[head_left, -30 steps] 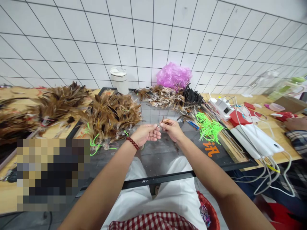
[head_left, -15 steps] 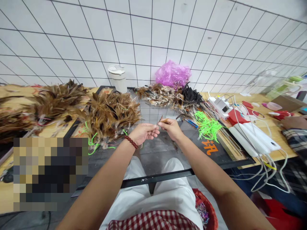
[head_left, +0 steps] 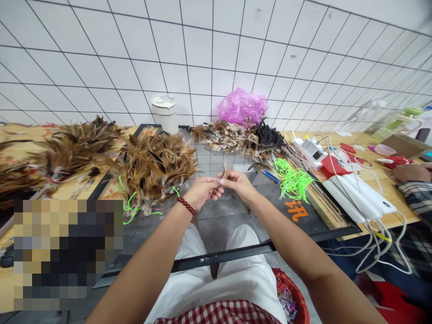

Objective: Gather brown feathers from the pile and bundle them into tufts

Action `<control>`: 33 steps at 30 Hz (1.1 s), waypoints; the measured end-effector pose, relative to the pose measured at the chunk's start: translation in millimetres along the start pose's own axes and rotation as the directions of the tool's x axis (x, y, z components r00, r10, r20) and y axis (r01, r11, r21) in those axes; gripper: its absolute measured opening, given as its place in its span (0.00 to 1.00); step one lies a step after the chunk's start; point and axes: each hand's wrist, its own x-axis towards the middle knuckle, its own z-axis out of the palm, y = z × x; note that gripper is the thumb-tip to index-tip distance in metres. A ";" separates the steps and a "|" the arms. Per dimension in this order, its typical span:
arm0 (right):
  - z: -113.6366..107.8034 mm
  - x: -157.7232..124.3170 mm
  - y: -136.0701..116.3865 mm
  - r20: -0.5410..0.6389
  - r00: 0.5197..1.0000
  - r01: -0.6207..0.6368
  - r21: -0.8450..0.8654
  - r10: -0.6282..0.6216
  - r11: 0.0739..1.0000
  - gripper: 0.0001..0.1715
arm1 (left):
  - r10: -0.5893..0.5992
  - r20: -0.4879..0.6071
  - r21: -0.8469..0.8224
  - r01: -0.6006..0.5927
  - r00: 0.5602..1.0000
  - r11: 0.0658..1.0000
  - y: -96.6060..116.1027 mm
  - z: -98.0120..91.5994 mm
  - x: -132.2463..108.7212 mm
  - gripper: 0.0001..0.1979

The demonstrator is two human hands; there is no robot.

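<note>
Above the dark glass board (head_left: 216, 225), my left hand (head_left: 204, 190) and my right hand (head_left: 239, 185) meet with their fingertips together. A small brown feather (head_left: 224, 170) stands up between them, pinched by both; its lower end is hidden behind the fingers. To the left of my left hand lies a large heap of brown feathers (head_left: 155, 164), with bright green strings (head_left: 130, 211) at its near edge. Right of my right hand are a blue cutter knife (head_left: 271, 176) and a tangle of green strings (head_left: 293, 180).
At the back stand a white lidded cup (head_left: 166, 114), a pink plastic bag (head_left: 242, 107) and a row of speckled feathers (head_left: 226, 137). A white power strip (head_left: 359, 198) with cables is on the right, near another person's sleeve (head_left: 418, 198). A red bin (head_left: 299, 299) stands below the table.
The feather between my fingers now stands more upright, and my right fingers have shifted slightly around it. The whole view has tilted a little.
</note>
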 end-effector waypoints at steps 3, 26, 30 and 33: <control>1.6 -1.7 -1.0 -0.057 0.998 0.001 -0.019 -0.002 1.000 0.14 | -0.029 0.036 0.064 0.027 0.999 0.998 -0.3 0.8 -1.4 0.08; -116.0 -32.0 -48.4 -0.666 0.746 -0.662 -0.742 -0.002 0.108 0.13 | 0.064 -0.094 -0.354 -0.093 0.994 0.931 2.3 -6.5 3.3 0.02; -110.3 -22.9 -42.3 -0.640 0.725 -0.647 -0.760 -0.255 0.069 0.18 | 0.059 -0.078 -0.358 -0.083 0.995 0.930 1.6 -6.7 3.0 0.02; -112.3 -18.0 -36.6 -0.600 0.756 -0.621 -0.784 -0.262 0.006 0.18 | 0.059 -0.076 -0.353 -0.082 0.995 0.932 0.5 -6.7 3.2 0.02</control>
